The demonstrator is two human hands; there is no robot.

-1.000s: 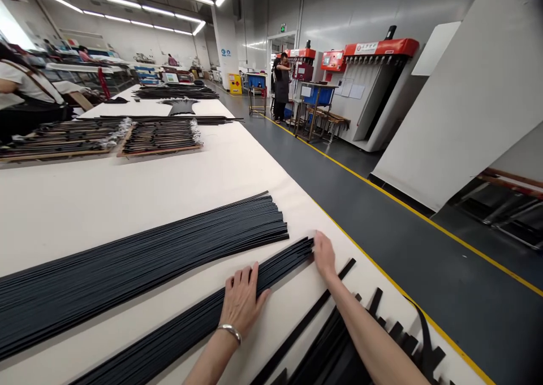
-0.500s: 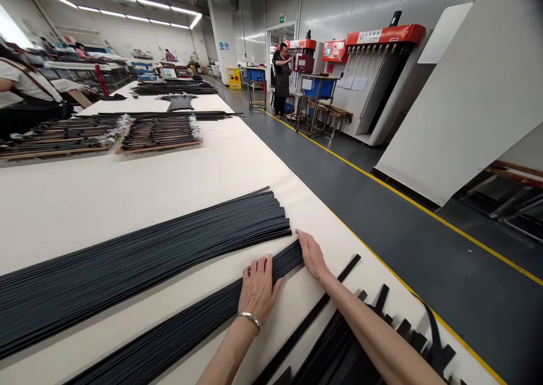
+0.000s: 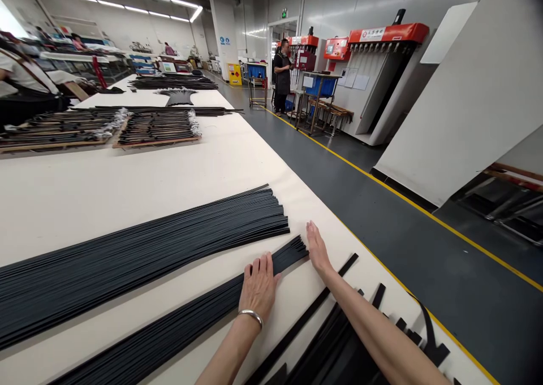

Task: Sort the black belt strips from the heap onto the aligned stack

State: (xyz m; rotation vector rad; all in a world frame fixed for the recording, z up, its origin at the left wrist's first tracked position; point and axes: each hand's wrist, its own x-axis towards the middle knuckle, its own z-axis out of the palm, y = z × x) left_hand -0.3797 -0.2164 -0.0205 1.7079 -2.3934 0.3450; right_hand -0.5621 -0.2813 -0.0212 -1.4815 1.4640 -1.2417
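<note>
Blue-black on cream, a yellow stripe on grey.

The long flat blue-black strips (image 3: 127, 249) (perhaps plain black, the glare muddies it) lie on a cream table covering (image 3: 169, 176); a yellow painted line (image 3: 382, 188) edges the grey floor (image 3: 424, 272), beyond it a red-orange machine hood (image 3: 388, 33).

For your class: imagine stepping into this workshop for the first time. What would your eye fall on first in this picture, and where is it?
The first thing to catch the eye is the long fan of black strips spread across the white table. Nearer still, the left hand lies flat on a second fan, with the right hand beside its end. Further off to the right, beyond a yellow floor line, stand red-topped machines.
</note>
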